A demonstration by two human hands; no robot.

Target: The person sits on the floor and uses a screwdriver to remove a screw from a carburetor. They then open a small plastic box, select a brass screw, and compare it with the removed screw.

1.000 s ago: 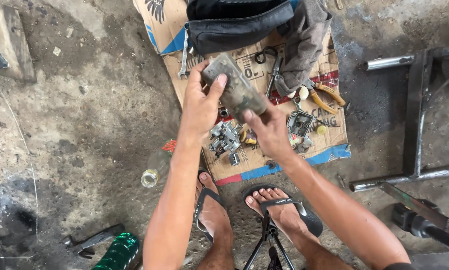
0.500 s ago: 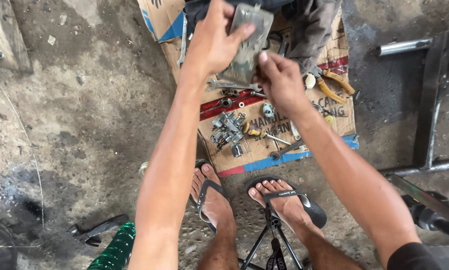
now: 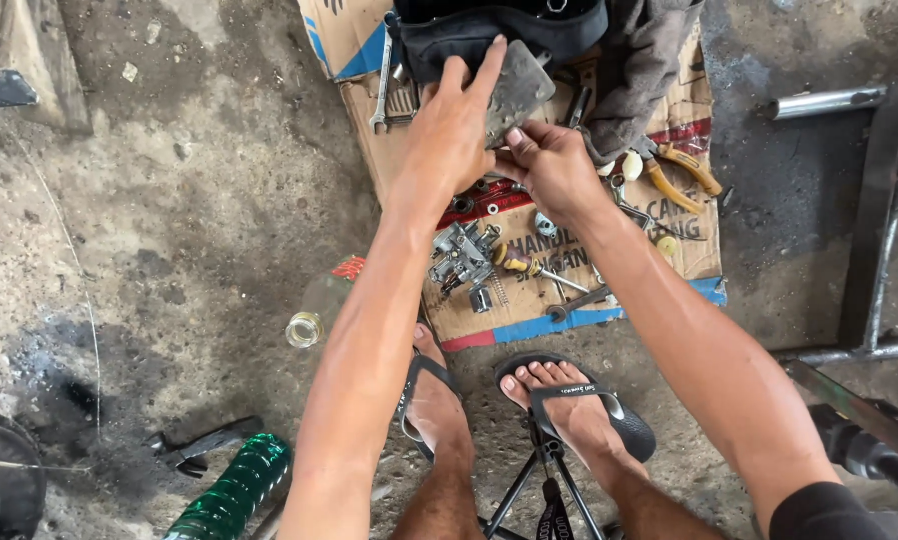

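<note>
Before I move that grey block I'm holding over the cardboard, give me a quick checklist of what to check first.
1. Left hand flat on the grey block: ok.
2. Right hand pinching its lower edge: ok.
3. Grip firm enough to lift: cannot tell.
4. Cardboard free of loose parts underneath: not ok, carburettor, screwdriver and pliers lie there.
5. Black bag clear of the block: not ok, it touches or overlaps.

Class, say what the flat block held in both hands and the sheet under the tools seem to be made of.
Flat block: probably stone or grimy metal; dull, matt grey, no shine; held by left hand and right hand.
Sheet: cardboard; brown, printed, with creased edges.
</note>
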